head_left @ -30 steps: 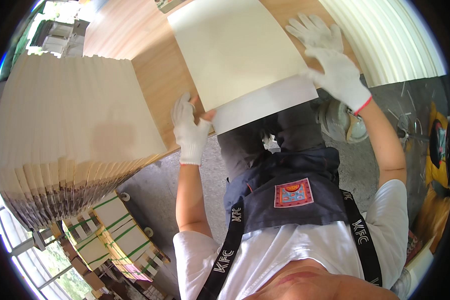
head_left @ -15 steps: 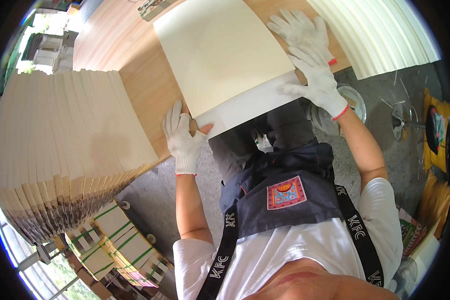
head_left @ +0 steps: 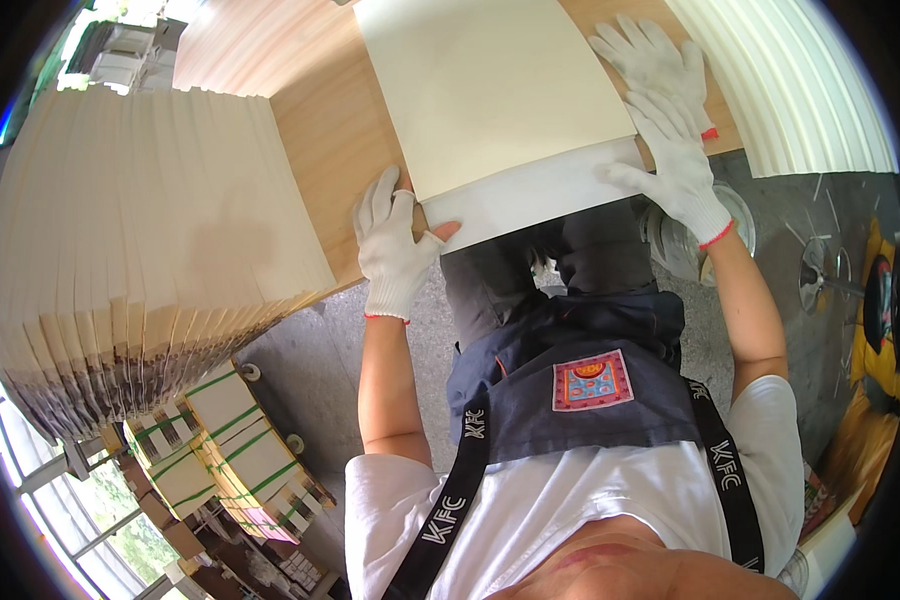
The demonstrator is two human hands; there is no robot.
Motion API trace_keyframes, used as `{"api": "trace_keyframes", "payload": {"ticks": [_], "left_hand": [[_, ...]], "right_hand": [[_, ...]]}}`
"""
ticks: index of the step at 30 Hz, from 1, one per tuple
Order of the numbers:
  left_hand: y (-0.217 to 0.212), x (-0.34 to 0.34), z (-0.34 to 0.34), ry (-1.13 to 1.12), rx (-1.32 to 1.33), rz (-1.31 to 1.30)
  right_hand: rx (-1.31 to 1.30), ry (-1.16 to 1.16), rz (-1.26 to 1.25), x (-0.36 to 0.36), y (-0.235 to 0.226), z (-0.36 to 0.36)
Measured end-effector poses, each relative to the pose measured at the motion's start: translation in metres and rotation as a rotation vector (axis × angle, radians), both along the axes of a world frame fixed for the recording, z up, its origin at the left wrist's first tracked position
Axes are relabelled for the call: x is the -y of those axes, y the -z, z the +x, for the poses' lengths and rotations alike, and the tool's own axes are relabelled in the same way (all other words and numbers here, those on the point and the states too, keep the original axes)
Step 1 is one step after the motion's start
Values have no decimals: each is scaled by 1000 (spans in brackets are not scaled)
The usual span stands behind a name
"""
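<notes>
Across the middle of the wooden worktop (head_left: 325,120), in the head view that reaches me, lies a cream sheet (head_left: 500,90), its far end running out past the top of the picture. Along its near side I see a white strip (head_left: 535,190) at the worktop's front edge; whether it is a separate sheet underneath, I cannot tell. The left hand (head_left: 395,245), in a white glove with the thumb tip bare, is at the strip's left end: the fingers lie close together beside the cream sheet, and the thumb stands well away from them, reaching onto the strip. I cannot tell whether it pinches anything. The right hand (head_left: 675,175), also gloved, is spread at the other end, thumb over the strip, fingers pointing away to meet a loose white glove (head_left: 660,75) near the worktop's right edge. At the left edge I have a large stack of cream layers (head_left: 150,200); at the far right corner, a stack of white layers (head_left: 790,90). Below the front edge, on the grey floor (head_left: 320,350), stand a round pail (head_left: 673,245) near the right wrist and green-strapped bundles (head_left: 235,440) at lower left.
</notes>
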State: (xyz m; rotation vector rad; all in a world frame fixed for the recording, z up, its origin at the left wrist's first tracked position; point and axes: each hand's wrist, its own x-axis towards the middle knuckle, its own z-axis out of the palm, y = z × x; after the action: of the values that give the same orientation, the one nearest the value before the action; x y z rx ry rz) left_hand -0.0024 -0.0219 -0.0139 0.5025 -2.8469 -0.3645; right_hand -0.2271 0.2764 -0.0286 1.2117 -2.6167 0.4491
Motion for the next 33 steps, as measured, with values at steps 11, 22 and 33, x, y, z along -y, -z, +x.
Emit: {"api": "trace_keyframes", "payload": {"ticks": [11, 22, 33], "left_hand": [[0, 1, 0, -1, 41, -15], [3, 3, 0, 27, 50, -50], [0, 1, 1, 19, 14, -41]], "right_hand": [[83, 22, -1, 2, -3, 3], [111, 45, 65, 0, 2, 2], [92, 4, -51, 3, -6, 4]]}}
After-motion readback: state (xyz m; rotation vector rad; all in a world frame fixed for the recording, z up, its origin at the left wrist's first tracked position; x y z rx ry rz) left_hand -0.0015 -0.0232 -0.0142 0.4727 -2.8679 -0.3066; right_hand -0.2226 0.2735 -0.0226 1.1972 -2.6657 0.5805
